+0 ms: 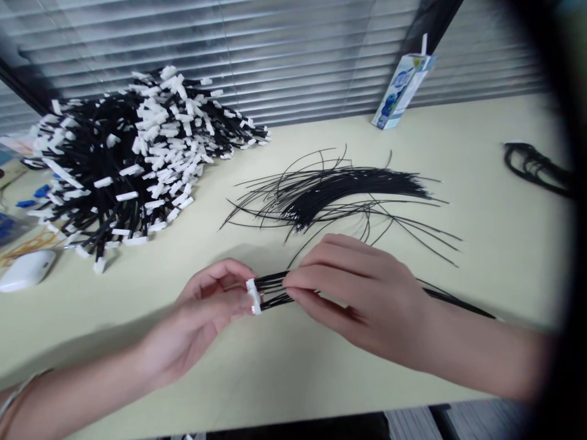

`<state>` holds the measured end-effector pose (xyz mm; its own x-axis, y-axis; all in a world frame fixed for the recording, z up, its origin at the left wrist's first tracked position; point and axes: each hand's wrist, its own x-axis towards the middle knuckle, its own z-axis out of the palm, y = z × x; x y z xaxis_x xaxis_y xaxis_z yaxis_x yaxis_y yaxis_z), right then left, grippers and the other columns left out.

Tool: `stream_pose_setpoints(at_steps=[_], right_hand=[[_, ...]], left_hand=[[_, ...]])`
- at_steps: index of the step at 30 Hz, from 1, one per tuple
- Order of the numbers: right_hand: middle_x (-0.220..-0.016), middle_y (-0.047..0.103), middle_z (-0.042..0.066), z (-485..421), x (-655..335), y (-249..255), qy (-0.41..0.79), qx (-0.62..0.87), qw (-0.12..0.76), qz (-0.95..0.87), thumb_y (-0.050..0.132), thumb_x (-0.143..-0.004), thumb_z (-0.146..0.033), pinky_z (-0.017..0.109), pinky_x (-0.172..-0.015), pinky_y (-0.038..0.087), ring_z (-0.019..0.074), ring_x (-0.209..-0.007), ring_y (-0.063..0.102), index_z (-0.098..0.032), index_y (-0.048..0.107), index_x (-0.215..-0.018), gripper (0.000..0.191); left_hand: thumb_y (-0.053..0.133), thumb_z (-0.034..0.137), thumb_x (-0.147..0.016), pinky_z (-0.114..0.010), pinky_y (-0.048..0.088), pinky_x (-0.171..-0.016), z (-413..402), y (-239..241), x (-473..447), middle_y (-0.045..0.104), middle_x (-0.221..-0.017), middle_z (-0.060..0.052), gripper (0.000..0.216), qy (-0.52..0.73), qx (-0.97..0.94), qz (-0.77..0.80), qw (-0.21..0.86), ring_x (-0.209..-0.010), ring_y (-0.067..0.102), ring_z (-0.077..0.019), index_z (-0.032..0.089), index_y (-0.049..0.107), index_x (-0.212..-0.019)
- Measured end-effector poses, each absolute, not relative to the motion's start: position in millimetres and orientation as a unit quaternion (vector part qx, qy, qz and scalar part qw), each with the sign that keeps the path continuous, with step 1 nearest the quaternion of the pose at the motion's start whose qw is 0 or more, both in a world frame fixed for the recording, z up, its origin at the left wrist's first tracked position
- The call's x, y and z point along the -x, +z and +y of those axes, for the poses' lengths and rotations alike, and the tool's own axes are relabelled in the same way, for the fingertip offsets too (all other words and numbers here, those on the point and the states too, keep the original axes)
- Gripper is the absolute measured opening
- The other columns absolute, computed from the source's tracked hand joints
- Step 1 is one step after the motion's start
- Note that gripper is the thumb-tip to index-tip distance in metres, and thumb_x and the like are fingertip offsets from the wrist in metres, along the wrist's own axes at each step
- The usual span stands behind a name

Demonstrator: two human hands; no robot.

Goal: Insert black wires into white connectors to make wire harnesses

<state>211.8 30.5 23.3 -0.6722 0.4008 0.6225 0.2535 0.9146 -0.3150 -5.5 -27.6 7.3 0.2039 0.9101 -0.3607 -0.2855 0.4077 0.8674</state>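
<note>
A white plastic connector (254,297) is pinched between the thumb and fingers of my left hand (206,315). Black wires (275,282) run out of its right side in two groups, with a gap between them. Over these wires, close to the connector, my right hand (362,293) has thumb and forefinger pressed together on black wire; how many strands it grips is hidden. Beyond the right wrist the wire bundle (458,302) comes out again over the table. Just behind the right hand lies a loose pile of cut black wires (348,189), some with bright metal tips.
A big heap of black cables with white connectors (156,140) fills the back left. A white rounded case (28,270) lies at the left edge of the table (298,379). A drink carton with a straw (401,91) stands by the blinds (293,55). A black cable (527,165) lies far right.
</note>
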Motion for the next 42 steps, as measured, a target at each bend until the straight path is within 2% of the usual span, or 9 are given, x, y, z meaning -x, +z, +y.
stream_pose_setpoints(at_steps=[20, 28, 34, 42], right_hand=[[-0.069, 0.060, 0.003, 30, -209, 15, 0.106, 0.183, 0.346, -0.914, 0.051, -0.089, -0.010, 0.028, -0.061, 0.040, 0.0120, -0.063, 0.049, -0.012, 0.065, -0.077, 0.019], [-0.066, 0.058, 0.002, 23, -208, 14, -0.019, 0.142, 0.317, -0.938, 0.044, -0.089, -0.006, 0.029, -0.055, 0.038, 0.0138, -0.060, 0.043, -0.011, 0.065, -0.085, 0.022], [-0.066, 0.055, 0.002, 23, -208, 14, -0.034, 0.153, 0.285, -0.946, 0.048, -0.088, -0.006, 0.030, -0.058, 0.042, 0.0142, -0.060, 0.046, -0.011, 0.062, -0.082, 0.017], [-0.066, 0.056, 0.003, 23, -207, 10, -0.076, 0.148, 0.291, -0.942, 0.052, -0.086, -0.008, 0.032, -0.055, 0.041, 0.0157, -0.059, 0.046, -0.011, 0.062, -0.083, 0.011]], left_hand=[[0.066, 0.011, -0.081, -0.013, 0.047, -0.070, -28, 7, 5, 0.066, -0.080, 0.003, 0.015, 0.420, -0.364, 0.469, 0.686, -0.078, 0.059, -0.0080, 0.022, 0.065, -0.091], [0.071, 0.016, -0.079, -0.013, 0.046, -0.070, -28, 6, 5, 0.067, -0.079, 0.004, 0.014, 0.403, -0.383, 0.481, 0.678, -0.076, 0.060, -0.0076, 0.024, 0.066, -0.089], [0.072, 0.016, -0.078, -0.013, 0.046, -0.070, -29, 8, 5, 0.067, -0.078, 0.004, 0.013, 0.396, -0.383, 0.483, 0.681, -0.076, 0.060, -0.0075, 0.024, 0.067, -0.088], [0.074, 0.017, -0.076, -0.013, 0.045, -0.068, -28, 8, 3, 0.068, -0.076, 0.004, 0.012, 0.396, -0.384, 0.489, 0.676, -0.074, 0.060, -0.0073, 0.023, 0.068, -0.085]])
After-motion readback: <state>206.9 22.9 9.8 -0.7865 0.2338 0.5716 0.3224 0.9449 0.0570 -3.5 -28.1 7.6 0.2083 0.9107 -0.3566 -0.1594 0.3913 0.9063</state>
